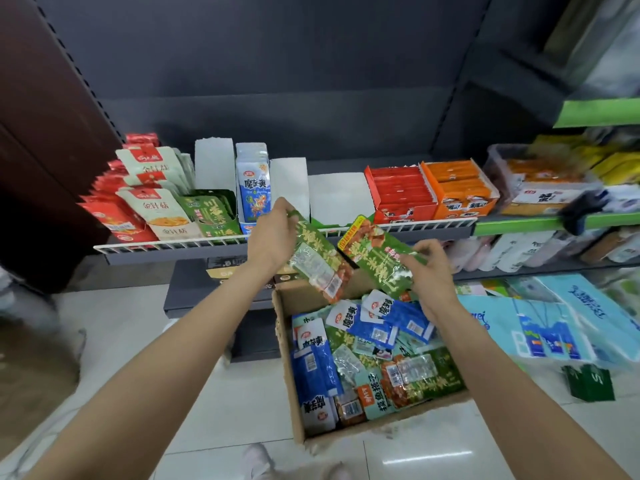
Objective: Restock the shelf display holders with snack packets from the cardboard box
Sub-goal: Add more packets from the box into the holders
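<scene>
Far left of the shelf [346, 229], red packets [114, 213] are standing in a row, then cream packets [159, 213] with orange food pictured on them, then a holder of green packets [213, 216]. Next to that a blue-and-white packet [254, 188] is sitting upright between tall white display holders [214, 164], and the two white holders further right look unfilled from here.

The left hand [273, 237] is hanging in front of the shelf rail, fingers curling over the top edge of a green snack packet [320, 261], which is dangling tilted with its clear window facing the camera. Just beside it, the right hand [431, 271] is pinching the lower edge of a second green packet [375, 254], this one front side up with a red-and-yellow label at its top corner. The two packets are nearly touching; can't tell if they actually are.

Both are hovering right above the cardboard box [287, 358] on the floor, which is holding a jumble of blue, green and pale teal packets.

Further right on the shelf, a red carton [401, 194] and an orange carton [460, 190] are sitting side by side. Light blue bags [540, 327] are lying on the floor at far right.
</scene>
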